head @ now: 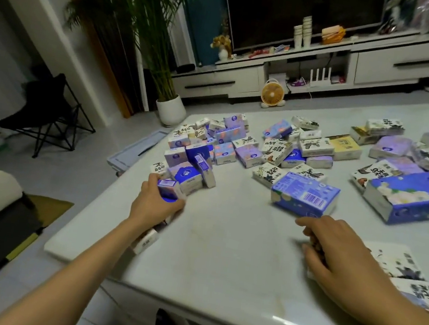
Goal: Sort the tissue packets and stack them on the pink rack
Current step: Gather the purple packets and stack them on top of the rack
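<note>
- On the near table (221, 259) edge, both hands are down among the packets; the middle strip between them is bare.
- left hand (156, 203) — fingers clamped around a small blue-and-white packet (168, 187) at the near end of the left cluster (187, 169). Another small white packet (145, 242) lies under the wrist, close to the table edge.
- right hand (333, 250) — fingers curled together on something small beneath it; too blurred to name, so I can't tell what it grips.
- Just beyond the right fingers: a large blue pack (305, 195), barcode face up. White ink-print packs (392, 263) lie right of that hand.
- Doing this step well, my read: lift the left packet straight up so neighbours leaning on it don't topple, and group by print and size before carrying anything off.
- Further back: purple, blue, white and a yellow pack (345, 147) scattered in loose heaps — barely sorted so far.
- Containers: no pink rack in view, so nothing is stacked where I can see. A grey lidded bin (138, 149) sits on the floor past the table's left corner; contents hidden.
- Far wall: white TV cabinet (373, 63) with stacked paper cups (303, 33) on top.
</note>
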